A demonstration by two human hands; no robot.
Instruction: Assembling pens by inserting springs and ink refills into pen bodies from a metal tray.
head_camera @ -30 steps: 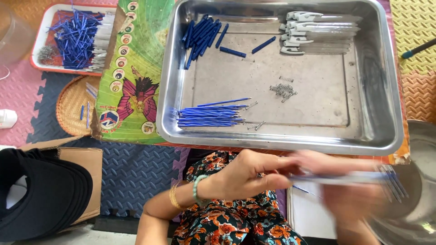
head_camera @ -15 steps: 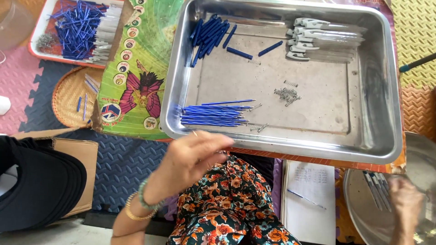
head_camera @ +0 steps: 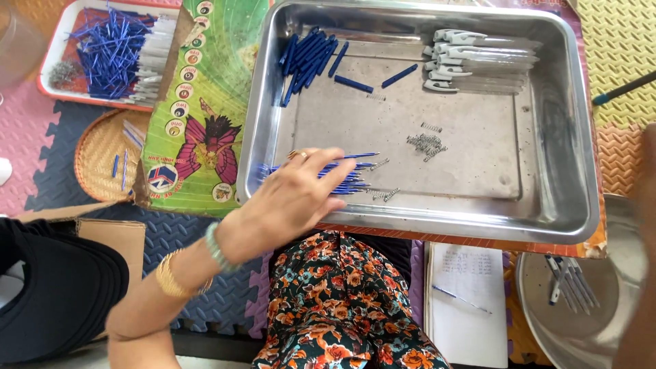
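My left hand [head_camera: 290, 198] reaches into a large steel tray [head_camera: 588, 143] with its fingers stretched flat over a bundle of thin blue pen refills [head_camera: 352, 179]; it touches them without gripping. Small metal springs [head_camera: 424, 142] lie mid-tray. Short blue pen parts [head_camera: 307, 55] are heaped at the tray's far left, and clear pen barrels with white clips [head_camera: 471, 63] are stacked at its far right. My right hand [head_camera: 644, 225] is a blur at the right edge, beside a round metal bowl [head_camera: 581, 335] that holds several assembled pens [head_camera: 567, 280].
A red-rimmed tray of blue refills [head_camera: 109, 48] sits at the top left, above a woven basket [head_camera: 99, 160]. Green printed cardboard [head_camera: 205, 102] lies under the steel tray. A notepad [head_camera: 465, 301] lies near my lap, and black caps [head_camera: 48, 287] rest on a cardboard box at lower left.
My hands have parted: the left moved up into the tray onto the blue refills. The right swung out to the bowl, and pens now lie in it.
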